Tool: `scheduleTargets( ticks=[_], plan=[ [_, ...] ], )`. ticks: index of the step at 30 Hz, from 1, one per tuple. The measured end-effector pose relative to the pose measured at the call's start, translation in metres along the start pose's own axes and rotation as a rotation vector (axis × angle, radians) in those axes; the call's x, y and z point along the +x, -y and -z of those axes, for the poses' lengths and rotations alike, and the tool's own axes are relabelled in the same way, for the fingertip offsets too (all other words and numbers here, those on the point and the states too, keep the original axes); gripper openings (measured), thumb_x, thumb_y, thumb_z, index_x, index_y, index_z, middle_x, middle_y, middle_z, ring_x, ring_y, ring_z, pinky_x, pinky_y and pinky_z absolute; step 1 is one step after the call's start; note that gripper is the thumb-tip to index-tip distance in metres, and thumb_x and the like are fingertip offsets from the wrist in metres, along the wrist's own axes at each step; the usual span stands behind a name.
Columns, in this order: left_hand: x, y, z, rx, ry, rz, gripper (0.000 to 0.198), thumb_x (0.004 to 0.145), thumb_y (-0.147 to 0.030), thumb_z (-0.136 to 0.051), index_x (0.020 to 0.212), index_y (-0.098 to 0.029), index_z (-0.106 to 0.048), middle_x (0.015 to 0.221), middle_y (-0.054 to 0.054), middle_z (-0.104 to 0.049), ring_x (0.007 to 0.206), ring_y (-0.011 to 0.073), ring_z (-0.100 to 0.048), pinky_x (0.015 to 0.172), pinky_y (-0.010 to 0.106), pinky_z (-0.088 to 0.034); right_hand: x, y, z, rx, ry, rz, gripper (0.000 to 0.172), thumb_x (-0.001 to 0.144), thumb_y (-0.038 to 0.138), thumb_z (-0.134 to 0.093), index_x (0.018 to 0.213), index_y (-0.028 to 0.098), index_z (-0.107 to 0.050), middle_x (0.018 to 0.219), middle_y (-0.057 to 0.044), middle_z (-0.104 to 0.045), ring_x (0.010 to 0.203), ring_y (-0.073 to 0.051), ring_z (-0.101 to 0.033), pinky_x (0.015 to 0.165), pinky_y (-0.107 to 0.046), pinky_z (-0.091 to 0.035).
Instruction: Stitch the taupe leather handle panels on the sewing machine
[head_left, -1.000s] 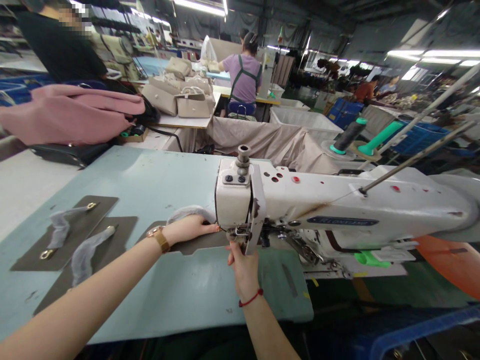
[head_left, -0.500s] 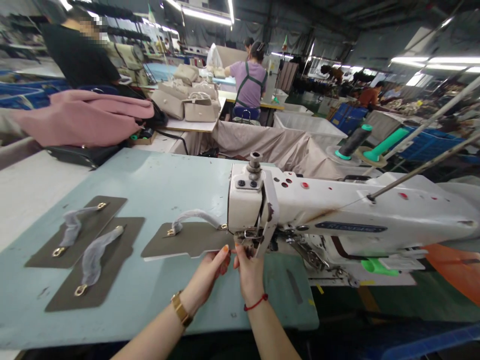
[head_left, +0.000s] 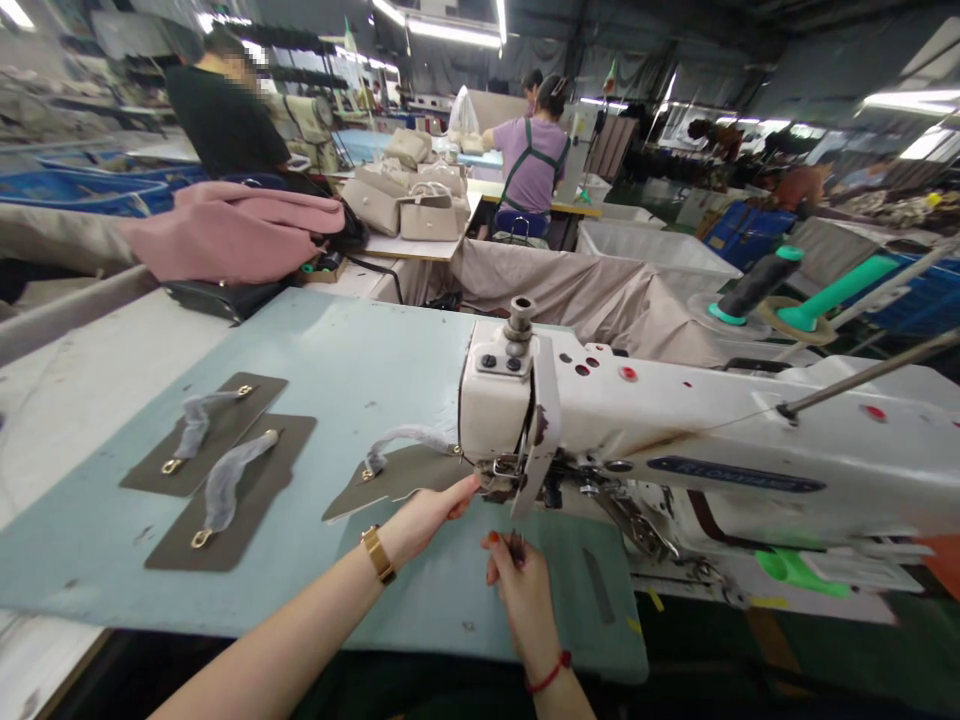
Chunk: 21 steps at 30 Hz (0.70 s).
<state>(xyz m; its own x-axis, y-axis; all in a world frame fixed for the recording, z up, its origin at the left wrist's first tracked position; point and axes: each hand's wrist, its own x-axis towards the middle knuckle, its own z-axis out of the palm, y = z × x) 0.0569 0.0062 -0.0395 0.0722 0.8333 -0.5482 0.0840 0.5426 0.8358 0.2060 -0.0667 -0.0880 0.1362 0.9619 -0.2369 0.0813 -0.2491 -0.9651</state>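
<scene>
My left hand [head_left: 431, 515] reaches to the needle area of a white sewing machine [head_left: 585, 400], its index finger stretched toward the presser foot and the other fingers curled. What it pinches there, if anything, is hidden. Beside it a grey-brown panel [head_left: 409, 475] with a plastic-wrapped handle [head_left: 409, 435] lies partly under the machine head, its near edge slightly raised. My right hand [head_left: 521, 580] is closed, apart from the panel, in front of the machine head. Something small and dark shows between its fingers, too unclear to name.
Two more panels with wrapped handles, one nearer [head_left: 232, 500] and one farther [head_left: 202, 440], lie to the left on the blue-green tabletop [head_left: 360, 350]. Pink material [head_left: 232, 230] and beige bags [head_left: 431, 215] are behind. Thread cones [head_left: 757, 285] stand at right. Co-workers sit beyond.
My right hand has drawn back from the needle area toward me, away from the left. My left hand has moved forward to the presser foot. The camera view has swung left.
</scene>
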Motion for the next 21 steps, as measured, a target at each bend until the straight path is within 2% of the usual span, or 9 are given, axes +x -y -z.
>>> scheduleTargets(
  ticks=[4, 8, 12, 21],
  plan=[
    [-0.001, 0.0, -0.001, 0.011, -0.04, 0.018, 0.049, 0.059, -0.062, -0.066, 0.046, -0.02, -0.046, 0.052, -0.004, -0.038, 0.057, 0.0137, -0.033, 0.058, 0.028, -0.029, -0.009, -0.026, 0.004, -0.063, 0.03, -0.053, 0.037, 0.083, 0.048, -0.056, 0.073, 0.014, -0.068, 0.046, 0.003, -0.05, 0.041, -0.012, -0.042, 0.046, -0.024, -0.031],
    [0.004, 0.003, -0.001, 0.004, -0.037, -0.026, 0.047, 0.062, -0.061, -0.064, 0.047, -0.02, -0.045, 0.052, -0.004, -0.038, 0.055, 0.0131, -0.032, 0.056, 0.028, -0.027, -0.01, -0.04, 0.002, -0.102, 0.059, -0.073, 0.036, 0.083, 0.045, -0.056, 0.07, 0.014, -0.068, 0.047, 0.002, -0.052, 0.05, -0.015, -0.051, 0.055, -0.024, -0.037],
    [0.009, 0.001, -0.002, -0.013, -0.003, -0.085, 0.05, 0.063, -0.064, -0.06, 0.046, -0.021, -0.039, 0.05, -0.005, -0.035, 0.054, 0.0119, -0.029, 0.054, 0.027, -0.026, -0.011, -0.044, 0.002, -0.123, 0.077, -0.076, 0.037, 0.084, 0.045, -0.056, 0.066, 0.014, -0.066, 0.047, 0.002, -0.053, 0.053, -0.016, -0.053, 0.062, -0.025, -0.04],
    [0.011, 0.0, -0.005, -0.046, -0.033, -0.11, 0.048, 0.063, -0.063, -0.06, 0.048, -0.02, -0.042, 0.051, -0.005, -0.038, 0.053, 0.0117, -0.03, 0.053, 0.027, -0.026, -0.014, -0.044, 0.003, -0.14, 0.103, -0.074, 0.035, 0.085, 0.044, -0.054, 0.071, 0.014, -0.066, 0.047, 0.004, -0.051, 0.051, -0.015, -0.051, 0.057, -0.023, -0.037]
  ],
)
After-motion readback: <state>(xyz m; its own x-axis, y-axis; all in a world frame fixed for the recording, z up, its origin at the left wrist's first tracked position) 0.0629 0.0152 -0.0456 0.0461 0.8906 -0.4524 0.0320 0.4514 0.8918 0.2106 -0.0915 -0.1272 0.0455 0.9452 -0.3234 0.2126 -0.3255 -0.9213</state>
